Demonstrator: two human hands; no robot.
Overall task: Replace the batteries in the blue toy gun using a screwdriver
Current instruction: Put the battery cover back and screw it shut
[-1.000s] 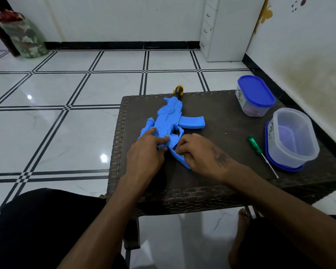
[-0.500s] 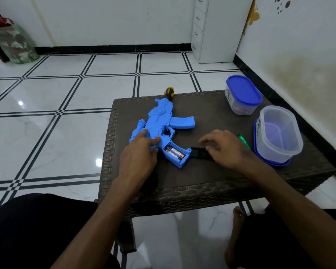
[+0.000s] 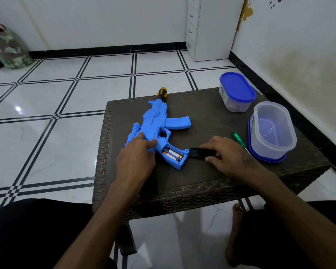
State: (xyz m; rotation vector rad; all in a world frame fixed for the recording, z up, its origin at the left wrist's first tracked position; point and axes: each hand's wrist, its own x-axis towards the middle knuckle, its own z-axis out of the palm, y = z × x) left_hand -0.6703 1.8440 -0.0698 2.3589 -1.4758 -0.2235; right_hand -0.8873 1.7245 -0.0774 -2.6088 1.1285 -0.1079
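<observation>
The blue toy gun [image 3: 158, 125] lies flat on the dark woven table [image 3: 198, 183], muzzle pointing away. Its grip compartment is open and shows batteries [image 3: 172, 153] inside. My left hand [image 3: 136, 158] presses on the gun's body just left of the compartment, fingers extended. My right hand [image 3: 226, 155] rests on the black battery cover [image 3: 199, 152], which lies on the table right of the grip. A green-handled screwdriver [image 3: 238, 139] lies beyond my right hand, partly hidden by it.
A lidless clear container [image 3: 273, 129] stands on its blue lid at the table's right edge. A closed container with a blue lid [image 3: 236, 92] sits at the far right corner. A tiny screw [image 3: 210, 130] lies mid-table. White drawers [image 3: 208, 28] stand by the wall.
My right hand lifted the black cover off the grip and moved it right onto the table, exposing the batteries. My left hand stayed on the gun.
</observation>
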